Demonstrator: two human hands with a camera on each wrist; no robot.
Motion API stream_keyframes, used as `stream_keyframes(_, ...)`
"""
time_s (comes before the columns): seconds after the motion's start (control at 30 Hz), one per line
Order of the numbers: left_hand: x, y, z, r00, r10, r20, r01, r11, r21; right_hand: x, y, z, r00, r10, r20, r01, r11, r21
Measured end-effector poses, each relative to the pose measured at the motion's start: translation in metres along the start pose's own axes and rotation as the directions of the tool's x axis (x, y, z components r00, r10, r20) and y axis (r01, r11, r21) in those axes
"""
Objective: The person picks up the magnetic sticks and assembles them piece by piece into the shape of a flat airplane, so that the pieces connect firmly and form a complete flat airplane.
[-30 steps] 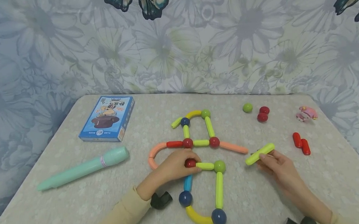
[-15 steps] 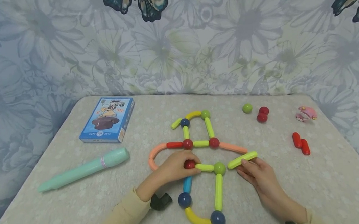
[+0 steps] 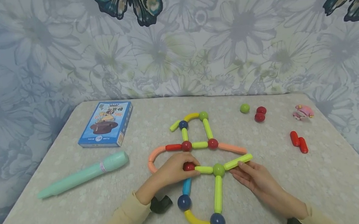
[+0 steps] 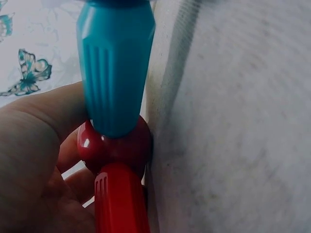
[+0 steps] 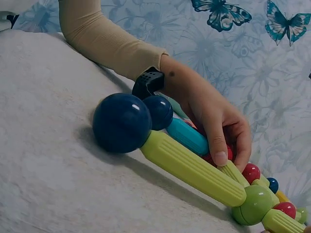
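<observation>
My left hand [image 3: 173, 168] grips a red ball [image 4: 116, 148] at the lower figure's left corner. A blue stick [image 4: 116, 68] and a red stick [image 4: 121, 199] meet that ball in the left wrist view. A short yellow-green stick [image 3: 204, 170] runs from it to a green ball [image 3: 218, 169]. On the right, my right hand [image 3: 257, 179] pinches a longer yellow-green stick [image 3: 238, 161] whose left end is right at the green ball. Below hang another yellow-green stick [image 3: 218, 194], two dark blue balls [image 5: 121, 123] and a yellow curved stick [image 3: 197, 221].
Beyond the hands lies more of the ball-and-stick figure, with a salmon stick [image 3: 232, 147]. A blue box [image 3: 105, 124] and a mint-green tapered tube [image 3: 85, 174] lie left. At right are a loose green ball [image 3: 244, 108], red balls [image 3: 260, 117], red sticks [image 3: 294, 138] and a pink figurine [image 3: 303, 112].
My right hand has moved left with the yellow-green stick, bringing its end from well apart to the green ball. The left hand has kept its grip on the red ball.
</observation>
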State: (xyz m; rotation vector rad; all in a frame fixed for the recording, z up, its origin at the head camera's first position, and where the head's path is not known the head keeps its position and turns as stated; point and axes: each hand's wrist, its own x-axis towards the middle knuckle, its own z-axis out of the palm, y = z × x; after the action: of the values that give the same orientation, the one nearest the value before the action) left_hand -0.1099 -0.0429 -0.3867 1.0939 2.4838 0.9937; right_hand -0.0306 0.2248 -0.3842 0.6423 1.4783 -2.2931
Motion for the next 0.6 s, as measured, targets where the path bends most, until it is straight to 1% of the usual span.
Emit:
stream_keyframes(0.13, 0.0, -0.001, 0.002, 1.0, 0.009, 0.008, -0.009, 1.0, -0.008, -0.002, 0.003, -0.003, 0.995, 0.073, 0.074, -0.077, 0.996, 0.052)
stream_keyframes(0.23, 0.001, 0.0, 0.002, 1.0, 0.01, 0.008, -0.01, 1.0, -0.009, -0.002, 0.002, -0.006, 0.989, 0.094, 0.116, -0.104, 0.991, 0.08)
stream_keyframes(0.33, 0.001, 0.0, 0.002, 1.0, 0.006, 0.011, -0.006, 1.0, -0.012, -0.002, 0.001, -0.008, 0.984, 0.113, 0.135, -0.126, 0.988, 0.092)
stream_keyframes(0.43, 0.001, 0.0, 0.004, 1.0, 0.0, 0.016, 0.0, 1.0, -0.017, -0.003, -0.002, -0.013, 0.98, 0.135, 0.144, -0.143, 0.988, 0.049)
stream_keyframes(0.5, 0.0, -0.001, 0.005, 1.0, -0.002, 0.014, 0.002, 1.0, -0.023, -0.003, -0.005, -0.021, 0.971, 0.151, 0.187, -0.144, 0.988, -0.053)
stream_keyframes(0.53, 0.0, -0.001, 0.005, 1.0, 0.0, 0.014, 0.001, 1.0, -0.028, -0.004, -0.008, -0.026, 0.961, 0.164, 0.222, -0.137, 0.982, -0.132)
stream_keyframes(0.57, 0.0, -0.002, 0.005, 1.0, 0.001, 0.015, -0.001, 0.999, -0.032, -0.004, -0.012, -0.033, 0.947, 0.171, 0.271, -0.106, 0.965, -0.24)
stream_keyframes(0.6, 0.0, -0.002, 0.004, 1.0, 0.005, 0.015, -0.004, 0.999, -0.032, -0.004, -0.018, -0.041, 0.926, 0.179, 0.332, -0.059, 0.938, -0.341)
